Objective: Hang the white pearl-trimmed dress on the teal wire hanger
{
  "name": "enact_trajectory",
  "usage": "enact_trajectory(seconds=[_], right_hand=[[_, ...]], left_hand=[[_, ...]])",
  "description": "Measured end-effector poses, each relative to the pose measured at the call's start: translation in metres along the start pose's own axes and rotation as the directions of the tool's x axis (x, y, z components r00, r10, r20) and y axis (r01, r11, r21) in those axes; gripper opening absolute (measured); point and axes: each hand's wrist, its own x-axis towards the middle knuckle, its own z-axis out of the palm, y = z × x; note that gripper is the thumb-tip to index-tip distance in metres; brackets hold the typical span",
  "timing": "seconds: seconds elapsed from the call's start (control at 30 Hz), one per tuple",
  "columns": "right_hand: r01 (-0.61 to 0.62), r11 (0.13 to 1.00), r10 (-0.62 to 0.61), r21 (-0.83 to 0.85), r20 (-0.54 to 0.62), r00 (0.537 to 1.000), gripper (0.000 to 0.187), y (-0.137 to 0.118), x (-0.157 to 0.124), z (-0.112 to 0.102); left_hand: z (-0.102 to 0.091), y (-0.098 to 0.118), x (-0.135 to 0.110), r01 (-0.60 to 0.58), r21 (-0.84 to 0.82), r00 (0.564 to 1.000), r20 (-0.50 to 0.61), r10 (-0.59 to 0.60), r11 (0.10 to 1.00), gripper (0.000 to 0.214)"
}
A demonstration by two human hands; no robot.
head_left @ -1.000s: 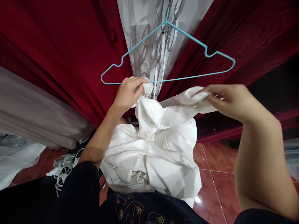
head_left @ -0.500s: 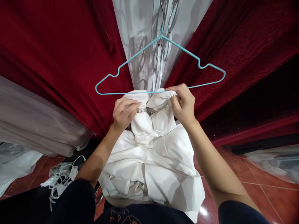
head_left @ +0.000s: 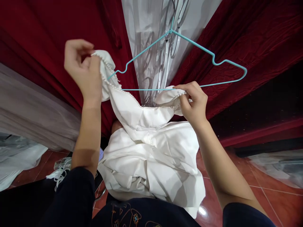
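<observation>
A white dress (head_left: pixel 151 148) with a pearl-beaded neckline lies over my lap, its top raised toward a light-blue hanger (head_left: pixel 151 46). My left hand (head_left: pixel 82 69) pinches the beaded edge of one strap, drawn up and out over the hanger's left end, which the cloth hides. Lower down, my right hand (head_left: pixel 195 102) grips the other strap at its beaded edge, close to the hanger's bottom bar. The hanger's right end is bare.
Red curtains (head_left: pixel 90 28) hang on both sides of a whitish cloth (head_left: pixel 144 37) with pale hangers in front. White cables (head_left: pixel 61 176) lie at lower left. Sheer fabric (head_left: pixel 30 101) drapes at left, above a red tiled floor (head_left: pixel 265 195).
My left hand has moved up and left, pulling its strap over the hanger's left end and stretching the neckline. My right hand keeps its grip, slightly further right.
</observation>
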Motion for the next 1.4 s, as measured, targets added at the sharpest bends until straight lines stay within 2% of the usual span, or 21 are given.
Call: enact_trajectory(seconds=[0.07, 0.13, 0.2, 0.23, 0.27, 0.33, 0.37, 0.4, 0.43, 0.5, 0.53, 0.57, 0.7, 0.77, 0.83, 0.9, 0.93, 1.0, 1.1, 1.27, 1.4], right_hand=[[0.012, 0.999, -0.011, 0.033, -0.025, 1.0, 0.023, 0.001, 0.0, 0.003], [0.019, 0.999, -0.017, 0.047, -0.036, 0.999, 0.021, 0.003, -0.001, 0.003], [0.032, 0.999, -0.03, 0.044, -0.03, 0.999, 0.021, 0.006, -0.002, 0.003], [0.037, 0.998, -0.036, 0.041, -0.025, 0.999, 0.021, 0.007, -0.002, 0.003], [0.044, 0.998, -0.043, 0.039, -0.026, 0.999, 0.022, 0.009, -0.002, 0.003], [0.052, 0.998, -0.05, 0.043, -0.034, 0.998, 0.022, 0.01, -0.002, 0.005], [0.05, 0.998, -0.048, 0.047, -0.038, 0.998, 0.021, 0.011, -0.003, 0.006], [0.047, 0.998, -0.045, 0.05, -0.042, 0.998, 0.021, 0.011, -0.003, 0.007], [0.043, 0.998, -0.041, 0.048, -0.041, 0.998, 0.022, 0.011, -0.003, 0.008], [0.028, 0.999, -0.027, 0.026, -0.025, 0.999, 0.023, 0.01, -0.003, 0.01], [0.02, 1.0, -0.02, 0.007, -0.015, 1.0, 0.023, 0.009, -0.004, 0.009], [0.016, 1.0, -0.017, -0.014, -0.002, 1.0, 0.025, 0.008, -0.005, 0.009], [0.066, 0.992, -0.065, -0.107, 0.014, 0.998, 0.039, 0.01, -0.013, -0.004], [0.09, 0.98, -0.113, -0.178, -0.124, 0.986, 0.045, 0.018, -0.016, -0.02], [0.121, 0.959, -0.207, -0.257, -0.343, 0.916, 0.049, 0.031, -0.014, -0.045], [0.174, 0.932, -0.314, -0.319, -0.465, 0.828, 0.051, 0.044, -0.007, -0.073], [0.152, 0.938, -0.291, -0.312, -0.468, 0.835, 0.047, 0.049, -0.001, -0.087], [0.09, 0.97, -0.181, -0.227, -0.422, 0.888, 0.043, 0.054, 0.016, -0.108], [0.028, 0.993, -0.068, -0.112, -0.37, 0.926, 0.038, 0.053, 0.05, -0.119], [0.118, 0.992, -0.124, -0.039, -0.335, 0.934, 0.044, 0.039, 0.095, -0.106], [0.027, 0.999, -0.016, 0.042, -0.237, 0.971, 0.038, 0.014, 0.114, -0.077]], left_hand=[[0.012, -0.006, 0.009, 0.023, -0.095, 0.973, 0.23, 0.0, 0.995, 0.02], [0.023, -0.016, 0.008, 0.11, -0.154, 0.898, 0.439, -0.032, 0.982, 0.039], [0.031, -0.019, -0.001, 0.194, -0.172, 0.842, 0.534, -0.074, 0.966, 0.046], [0.033, -0.016, -0.007, 0.195, -0.175, 0.85, 0.52, -0.078, 0.965, 0.044], [0.036, -0.01, -0.015, 0.16, -0.167, 0.88, 0.47, -0.063, 0.973, 0.041], [0.041, 0.009, -0.035, 0.028, -0.112, 0.943, 0.333, 0.011, 0.993, 0.038], [0.044, 0.021, -0.046, -0.045, -0.074, 0.954, 0.294, 0.065, 0.996, 0.038], [0.046, 0.031, -0.057, -0.076, -0.048, 0.935, 0.344, 0.088, 0.996, 0.036], [0.05, 0.041, -0.068, -0.093, -0.038, 0.895, 0.435, 0.1, 0.995, 0.035], [0.055, 0.054, -0.088, -0.06, -0.016, 0.782, 0.62, 0.057, 0.998, 0.034], [0.058, 0.058, -0.096, -0.045, -0.002, 0.74, 0.672, 0.035, 0.999, 0.036], [0.06, 0.059, -0.102, -0.036, 0.011, 0.721, 0.693, 0.018, 0.999, 0.038], [0.061, 0.06, -0.11, -0.018, 0.004, 0.741, 0.672, 0.011, 1.0, 0.044], [0.059, 0.06, -0.105, 0.027, -0.001, 0.74, 0.673, -0.019, 1.0, 0.046], [0.058, 0.058, -0.099, 0.059, 0.003, 0.727, 0.685, -0.045, 0.998, 0.047], [0.058, 0.056, -0.095, 0.073, 0.011, 0.714, 0.697, -0.06, 0.997, 0.047], [0.059, 0.055, -0.093, 0.08, 0.016, 0.711, 0.7, -0.069, 0.997, 0.047], [0.06, 0.056, -0.092, 0.099, 0.024, 0.702, 0.707, -0.087, 0.995, 0.046], [0.061, 0.06, -0.091, 0.132, 0.027, 0.682, 0.723, -0.11, 0.991, 0.046], [0.057, 0.068, -0.086, 0.134, 0.067, 0.662, 0.737, -0.139, 0.989, 0.045], [0.054, 0.068, -0.083, 0.111, 0.089, 0.648, 0.749, -0.14, 0.99, 0.046]])
